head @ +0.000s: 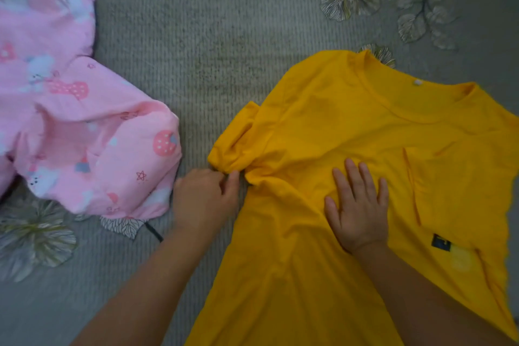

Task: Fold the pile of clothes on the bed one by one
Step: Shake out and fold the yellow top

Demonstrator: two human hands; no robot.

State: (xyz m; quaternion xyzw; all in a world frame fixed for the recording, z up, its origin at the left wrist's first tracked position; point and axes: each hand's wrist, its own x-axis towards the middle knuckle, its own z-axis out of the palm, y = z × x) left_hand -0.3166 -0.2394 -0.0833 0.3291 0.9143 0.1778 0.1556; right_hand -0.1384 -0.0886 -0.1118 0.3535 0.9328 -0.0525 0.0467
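Yellow T-shirt [351, 132], one; two hands.

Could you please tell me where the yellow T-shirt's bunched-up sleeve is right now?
In the head view the sleeve lies just left of centre on the grey bedspread, between the pink blanket and the shirt's body, with the left hand pinching it.

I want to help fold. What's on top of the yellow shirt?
The right hand lies flat on the shirt; the left hand pinches its sleeve. Whatever lies under the shirt is hidden.
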